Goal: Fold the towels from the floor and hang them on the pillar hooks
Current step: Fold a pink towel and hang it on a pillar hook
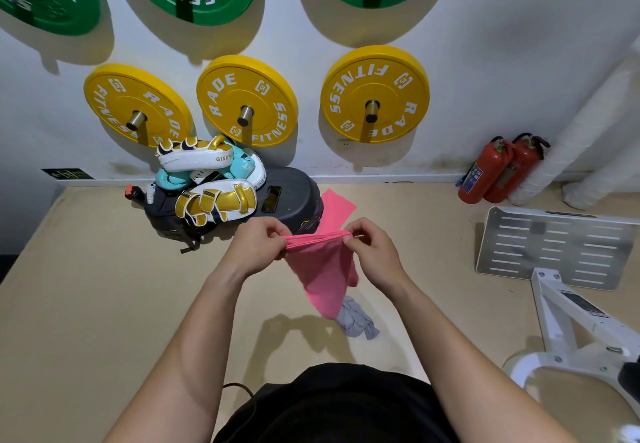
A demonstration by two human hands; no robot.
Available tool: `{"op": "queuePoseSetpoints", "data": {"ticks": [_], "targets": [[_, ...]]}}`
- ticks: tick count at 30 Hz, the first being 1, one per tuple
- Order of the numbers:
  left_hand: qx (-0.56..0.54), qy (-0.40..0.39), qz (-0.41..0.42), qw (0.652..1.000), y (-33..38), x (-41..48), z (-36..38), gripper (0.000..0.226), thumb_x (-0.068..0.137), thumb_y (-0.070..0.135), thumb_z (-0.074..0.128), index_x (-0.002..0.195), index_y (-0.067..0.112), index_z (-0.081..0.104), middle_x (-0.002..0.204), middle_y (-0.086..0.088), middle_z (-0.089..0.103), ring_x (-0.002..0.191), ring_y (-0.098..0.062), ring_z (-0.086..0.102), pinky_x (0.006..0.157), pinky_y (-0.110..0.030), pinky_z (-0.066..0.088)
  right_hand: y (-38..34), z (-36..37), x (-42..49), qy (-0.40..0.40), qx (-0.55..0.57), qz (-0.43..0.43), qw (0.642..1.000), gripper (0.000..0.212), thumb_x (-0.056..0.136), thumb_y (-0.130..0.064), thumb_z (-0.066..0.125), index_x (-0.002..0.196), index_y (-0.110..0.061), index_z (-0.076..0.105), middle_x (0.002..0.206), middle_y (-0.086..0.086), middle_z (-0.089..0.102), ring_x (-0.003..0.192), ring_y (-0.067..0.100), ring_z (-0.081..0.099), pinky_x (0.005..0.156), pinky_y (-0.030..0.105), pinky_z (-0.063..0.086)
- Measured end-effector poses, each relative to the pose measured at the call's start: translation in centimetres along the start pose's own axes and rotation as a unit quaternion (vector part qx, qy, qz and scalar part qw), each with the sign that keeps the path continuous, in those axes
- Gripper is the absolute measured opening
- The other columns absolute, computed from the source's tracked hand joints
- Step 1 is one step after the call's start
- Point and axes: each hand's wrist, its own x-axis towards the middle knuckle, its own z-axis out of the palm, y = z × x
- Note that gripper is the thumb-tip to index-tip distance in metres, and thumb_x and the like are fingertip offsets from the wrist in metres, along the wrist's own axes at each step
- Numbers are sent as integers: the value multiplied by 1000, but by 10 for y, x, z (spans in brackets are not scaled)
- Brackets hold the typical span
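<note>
Pinches pink cloth towel (pixel 323 269) by its bunched top edge, fingertip grip of left hand (pixel 258 245) and right hand (pixel 372 252), above the beige floor (pixel 104 304). Risks loose layers slipping, skewing the fold, or dropping beside crumpled grey towel (pixel 358 321).

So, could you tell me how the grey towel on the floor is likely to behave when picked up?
Probably floppy: the grey towel lies crumpled in soft folds. Likely light, since the similar pink towel hangs limp from the left hand and right hand.
</note>
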Motion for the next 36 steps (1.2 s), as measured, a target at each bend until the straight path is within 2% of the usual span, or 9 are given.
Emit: {"op": "queuePoseSetpoints", "data": {"ticks": [4,7,10,16,20,24,27,32,36], "targets": [[10,-89,44,995,3,-5,-4,23,76,14,76,95,27,73,81,5,74,72,-9,67,71,-30,56,-3,-3,5,1,25,-18,1000,3,93,-14,57,90,-13,59,69,-5,49,68,10,43,67,31,34],[34,-19,82,996,2,-3,3,20,76,16,81,88,28,70,77,8,70,65,-3,59,64,-24,46,-2,-3,7,2,5,-40,999,2,97,-11,53,97,-10,55,74,10,50,70,12,42,67,33,34],[-98,37,76,992,4,-1,8,9,81,21,81,82,22,72,76,5,70,67,-2,58,66,-20,45,2,-6,8,29,29,-29,999,10,97,-14,49,99,-22,55,86,20,60,73,15,47,67,33,35],[-198,-14,147,969,22,-4,13,10,86,12,76,92,9,68,82,4,68,77,-3,61,72,-15,46,-20,-25,11,-72,69,19,995,44,68,-12,48,107,-22,66,78,9,47,67,14,43,64,30,35],[-156,-6,187,970,33,0,12,14,79,18,84,84,21,71,75,9,68,74,-7,60,70,-24,46,-59,-38,18,-211,-106,-65,970,17,79,-32,72,92,-21,70,79,-3,63,69,4,53,66,24,41],[-183,-6,186,965,39,-1,15,16,78,15,84,78,20,69,66,8,64,67,-10,56,65,-27,44,-88,-29,29,-212,-285,-171,919,36,72,-41,84,82,-18,58,87,3,59,80,16,56,72,31,46],[-222,17,173,959,40,-2,14,17,80,11,82,78,16,65,73,2,66,68,-6,59,64,-18,46,-105,-26,38,-256,-301,-174,902,24,80,-32,79,89,-22,59,83,0,66,77,19,60,70,41,49],[-345,45,180,920,35,-10,18,45,75,38,78,97,1,64,85,-4,69,79,-3,65,72,-15,51,-129,-23,43,-271,-305,-221,886,11,91,-29,67,82,-24,65,71,-5,61,65,5,52,60,24,38],[-354,20,183,917,32,-13,20,40,69,33,87,100,16,69,86,7,75,81,-3,66,73,-18,52,-153,-26,44,-296,-193,-257,900,4,93,-21,64,89,-21,67,81,-7,65,76,5,58,70,26,45]]}}
